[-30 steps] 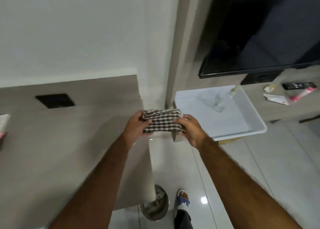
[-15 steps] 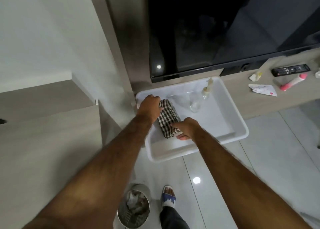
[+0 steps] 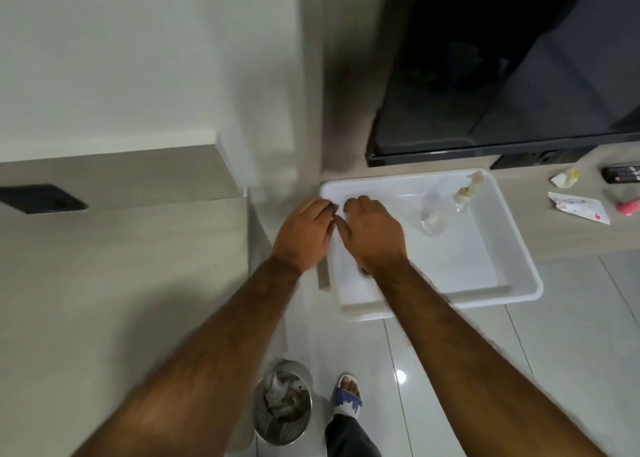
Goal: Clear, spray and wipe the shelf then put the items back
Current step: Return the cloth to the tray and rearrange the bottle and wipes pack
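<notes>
Both hands, the left hand (image 3: 302, 234) and the right hand (image 3: 372, 236), are pressing down side by side in the left end of the white tub (image 3: 519, 248) on the shelf (image 3: 568, 235), probably tucking the cleaning cloth away under the palms, so the cloth is hidden, and I cannot tell how the fingers are set.

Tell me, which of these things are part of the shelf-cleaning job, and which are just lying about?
Part of the job:
- white tray
- clear spray bottle lying in the tray
- left hand and right hand, at the tray's left end
- wooden shelf under the tray

Just lying about:
- television
- remote control
- pink tube
- crumpled wrapper
- metal waste bin on the floor
</notes>
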### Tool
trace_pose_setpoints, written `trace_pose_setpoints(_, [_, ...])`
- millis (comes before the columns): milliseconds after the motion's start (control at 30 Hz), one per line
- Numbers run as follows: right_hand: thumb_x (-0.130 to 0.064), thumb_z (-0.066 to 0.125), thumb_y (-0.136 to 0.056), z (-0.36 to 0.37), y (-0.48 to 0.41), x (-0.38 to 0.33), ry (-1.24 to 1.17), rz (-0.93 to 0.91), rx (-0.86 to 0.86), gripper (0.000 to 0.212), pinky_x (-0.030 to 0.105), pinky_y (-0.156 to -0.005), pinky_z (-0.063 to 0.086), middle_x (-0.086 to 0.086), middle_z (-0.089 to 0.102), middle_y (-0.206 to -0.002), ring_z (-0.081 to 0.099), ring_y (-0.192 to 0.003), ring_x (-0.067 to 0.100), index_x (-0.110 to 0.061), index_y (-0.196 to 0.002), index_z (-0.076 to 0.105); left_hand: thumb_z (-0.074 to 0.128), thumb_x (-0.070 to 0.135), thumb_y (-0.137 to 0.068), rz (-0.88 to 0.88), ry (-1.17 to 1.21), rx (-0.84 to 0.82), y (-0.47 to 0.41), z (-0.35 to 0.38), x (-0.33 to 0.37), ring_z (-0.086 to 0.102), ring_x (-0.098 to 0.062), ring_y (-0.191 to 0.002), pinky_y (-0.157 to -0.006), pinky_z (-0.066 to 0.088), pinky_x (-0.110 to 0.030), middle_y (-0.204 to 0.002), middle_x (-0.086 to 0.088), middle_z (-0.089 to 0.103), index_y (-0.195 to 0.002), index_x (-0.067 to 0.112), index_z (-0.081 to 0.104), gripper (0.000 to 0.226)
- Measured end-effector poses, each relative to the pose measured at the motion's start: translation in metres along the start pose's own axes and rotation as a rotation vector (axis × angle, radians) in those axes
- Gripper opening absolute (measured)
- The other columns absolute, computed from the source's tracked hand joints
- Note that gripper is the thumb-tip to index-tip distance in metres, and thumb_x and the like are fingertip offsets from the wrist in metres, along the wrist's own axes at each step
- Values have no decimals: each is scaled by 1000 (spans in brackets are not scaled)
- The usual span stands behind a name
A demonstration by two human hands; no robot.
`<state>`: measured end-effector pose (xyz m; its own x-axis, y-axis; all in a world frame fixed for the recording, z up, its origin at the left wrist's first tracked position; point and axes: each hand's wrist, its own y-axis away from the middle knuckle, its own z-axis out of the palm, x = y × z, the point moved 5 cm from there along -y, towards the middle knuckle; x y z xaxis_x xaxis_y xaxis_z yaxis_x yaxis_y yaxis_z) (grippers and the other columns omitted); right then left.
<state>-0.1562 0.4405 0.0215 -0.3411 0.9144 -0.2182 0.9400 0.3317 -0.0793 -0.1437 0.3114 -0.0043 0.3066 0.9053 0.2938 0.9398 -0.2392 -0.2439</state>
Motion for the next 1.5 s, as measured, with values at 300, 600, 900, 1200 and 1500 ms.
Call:
trace_pose_setpoints(300, [-52,47,-107,72,22,-243,-112,-490,-287,74,41,-129,24,18,37,-167,29,-159,34,-2,-160,36,37,48,-103,-574,-120,-15,233,-113,-202,50,-33,-139,-117,40,-42,-149,-15,55,-144,5,56,62])
trace_pose_setpoints(600, [-64,49,-102,181,79,-435,-29,-491,-360,87,48,-131,21,19,23,-173,22,-162,36,-5,-163,32,26,66,-99,-1129,-269,-121,475,-184,-370,20,-33,-156,-127,17,-49,-169,-16,23,-160,2,25,88])
trace_pose_setpoints(900, [-68,31,-105,223,61,-558,-35,-396,-323,83,48,-134,6,13,12,-177,8,-165,29,-12,-167,23,28,76,-97,-1258,-247,-9,562,-201,-454,16,-29,-158,-128,10,-54,-171,-13,18,-162,6,17,96])
trace_pose_setpoints(1200, [-46,82,-88,186,23,-773,-864,-399,-397,92,40,-127,34,10,42,-164,38,-153,24,-10,-160,38,10,80,-95,-1232,-228,-13,569,-190,-463,6,-24,-161,-129,1,-55,-172,-9,11,-164,9,9,99])
trace_pose_setpoints(1500, [-24,94,-75,202,14,-827,-931,-319,-486,69,44,-109,54,4,71,-127,67,-117,20,-15,-134,60,-8,73,-90,-1217,-222,-100,571,-193,-466,-1,-27,-161,-128,2,-55,-173,-12,4,-164,8,3,99])
